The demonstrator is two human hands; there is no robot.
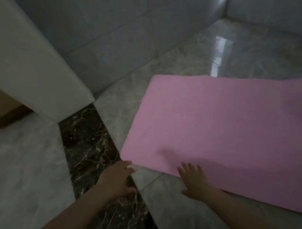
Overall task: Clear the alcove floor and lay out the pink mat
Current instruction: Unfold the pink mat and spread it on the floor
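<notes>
The pink mat [218, 124] lies flat and unrolled on the grey marble alcove floor [178, 56], running from the centre off the right edge. My right hand [195, 179] rests on the mat's near edge, palm down with fingers spread and straight. My left hand [117, 180] is at the mat's near left corner, fingers extended, fingertips touching or just beside that corner. Neither hand grips anything.
A dark veined marble strip [88, 146] crosses the floor left of the mat. A white wall corner [38, 77] juts in at the left, with a brown cardboard box [1, 109] behind it. Grey tiled walls [123, 27] close the alcove at the back.
</notes>
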